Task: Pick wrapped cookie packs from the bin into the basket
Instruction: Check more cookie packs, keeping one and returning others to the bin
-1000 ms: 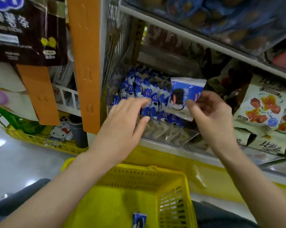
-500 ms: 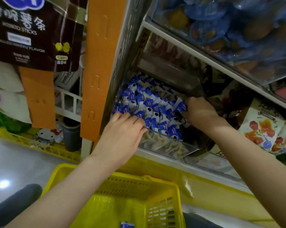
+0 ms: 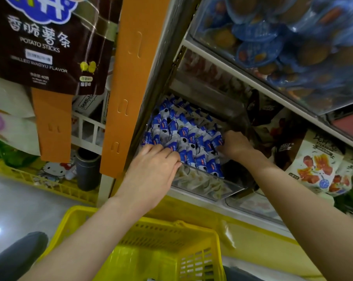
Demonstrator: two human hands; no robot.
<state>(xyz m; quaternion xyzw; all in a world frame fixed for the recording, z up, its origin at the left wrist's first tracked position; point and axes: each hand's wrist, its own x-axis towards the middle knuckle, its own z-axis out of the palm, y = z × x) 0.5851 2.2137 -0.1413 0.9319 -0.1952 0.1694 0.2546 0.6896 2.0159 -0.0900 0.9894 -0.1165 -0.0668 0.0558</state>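
View: head camera, facing a shop shelf.
Cookie packs [image 3: 183, 134]: blue-and-white wrapped packs heaped in the bin, middle of frame.
Bin [image 3: 204, 182]: clear plastic, on the shelf; its front wall is just right of the left hand.
Left hand [image 3: 151, 171]: centre of frame, at the bin's front left corner. Fingers are bent down onto the front packs with the tips hidden among them; cannot tell if it has hold of one.
Right hand [image 3: 235, 146]: right of centre, at the right side of the heap. Fingers are curled in among the packs; cannot tell if any pack is gripped.
Basket [image 3: 165, 236]: yellow plastic, bottom centre, below the bin, between the forearms.
Orange post [image 3: 131, 78]: upright strip, left of the bin.
Potato sticks bag [image 3: 43, 43]: dark brown, hanging, upper left.
Snack bag [image 3: 317, 171]: white with red pieces, right side.
Blue snacks [image 3: 273, 37]: behind a clear front on the shelf above, upper right.
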